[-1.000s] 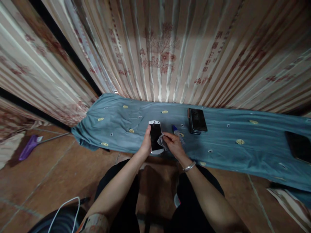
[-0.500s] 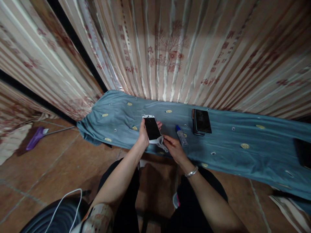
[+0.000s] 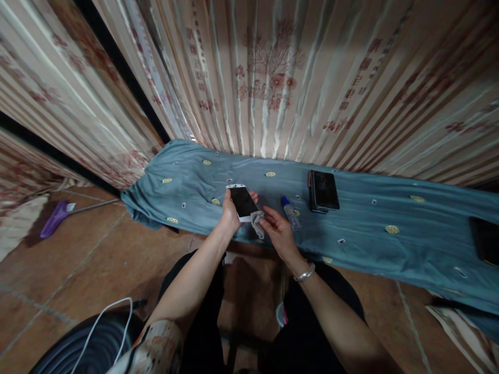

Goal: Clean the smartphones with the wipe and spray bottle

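A white smartphone (image 3: 243, 201) with a dark screen lies tilted in my left hand (image 3: 231, 212), which is closed around its left edge and back. My right hand (image 3: 277, 228) pinches a small grey cloth (image 3: 257, 223) between thumb and fingers. The cloth lies over the phone's lower right corner and hangs below it. Just right of my right hand, a clear bottle with a blue cap (image 3: 290, 214) rests on the blue patterned cloth cover (image 3: 366, 228).
Farther right are stacked dark devices (image 3: 325, 190) and another dark object (image 3: 485, 240) at the cover's right side. A pleated curtain (image 3: 273, 78) hangs behind. On the floor lie a purple broom head (image 3: 54, 218) and, near my left arm, a black ridged round object (image 3: 89, 343) with a white cable.
My right hand has brought the grey cloth up and slightly left, onto the phone's lower right corner. The left hand still holds the phone, and the view has shifted slightly.
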{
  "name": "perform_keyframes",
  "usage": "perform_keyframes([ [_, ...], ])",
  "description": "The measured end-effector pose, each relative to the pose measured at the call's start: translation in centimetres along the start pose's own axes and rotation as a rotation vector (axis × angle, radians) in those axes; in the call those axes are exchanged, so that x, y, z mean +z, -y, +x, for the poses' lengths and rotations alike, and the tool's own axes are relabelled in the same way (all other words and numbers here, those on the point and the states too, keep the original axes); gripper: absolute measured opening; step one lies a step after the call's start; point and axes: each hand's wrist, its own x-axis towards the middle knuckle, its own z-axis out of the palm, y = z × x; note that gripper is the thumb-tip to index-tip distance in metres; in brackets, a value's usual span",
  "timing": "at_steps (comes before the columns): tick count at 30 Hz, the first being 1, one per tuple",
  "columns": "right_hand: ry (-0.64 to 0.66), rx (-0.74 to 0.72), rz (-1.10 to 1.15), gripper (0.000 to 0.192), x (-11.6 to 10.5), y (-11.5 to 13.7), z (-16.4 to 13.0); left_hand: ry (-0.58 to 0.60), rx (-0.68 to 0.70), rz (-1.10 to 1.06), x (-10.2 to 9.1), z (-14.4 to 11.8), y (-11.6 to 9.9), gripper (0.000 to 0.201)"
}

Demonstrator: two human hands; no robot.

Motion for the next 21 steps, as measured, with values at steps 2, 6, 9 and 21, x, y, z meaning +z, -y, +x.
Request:
perform_keyframes([
  [2, 0.009, -0.065, -0.124, 0.052, -0.1, 0.0, -0.1, -0.018, -0.003, -0.002, 0.0, 0.0, -0.1, 0.07],
  [6, 0.01, -0.196, -0.404, 0.045, -0.5, 0.5, -0.5, -0.049, -0.005, 0.003, 0.0, -0.2, -0.3, 0.065],
  [9, -0.024, -0.287, -0.61, 0.042, -0.6, 1.1, -0.8, -0.069, 0.004, 0.012, 0.2, -0.3, -0.3, 0.065],
  [21, 0.018, -0.912, -1.105, 0.028, -0.5, 1.7, -1.3, -0.135, 0.069, 0.071, 0.1, 0.0, 0.4, 0.055],
])
